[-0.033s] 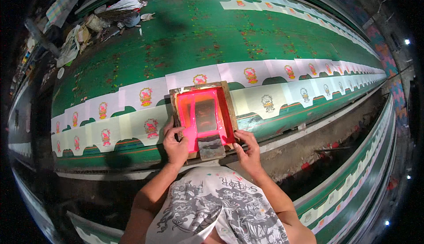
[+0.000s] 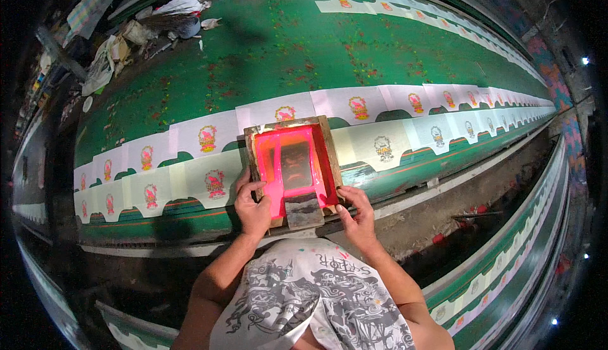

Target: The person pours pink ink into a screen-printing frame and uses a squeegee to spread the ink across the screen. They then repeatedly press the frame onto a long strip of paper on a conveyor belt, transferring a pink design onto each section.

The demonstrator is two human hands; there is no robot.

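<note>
A wooden screen printing frame [image 2: 249, 152] lies over the near row of cut cloth pieces, in front of my body. Bright pink ink coats its inner edges around a darker mesh window [image 2: 295, 166]. My left hand [image 2: 253, 209] is closed on the frame's left side near the lower corner. On the opposite side, my right hand [image 2: 356, 216] pinches the lower right corner between thumb and fingers. A flat, ink-stained squeegee [image 2: 304, 212] rests at the frame's near end, between my hands and touched by neither. Cloth beneath the frame is mostly hidden.
Two rows of pale cloth pieces [image 2: 206, 136] with printed emblems run along the long green table [image 2: 272, 52]. To the right of the frame, nearer pieces [image 2: 383, 149] carry dark prints with little colour. Rags and a pot [image 2: 189, 28] clutter the far left. Another printing table [image 2: 500, 268] stands lower right.
</note>
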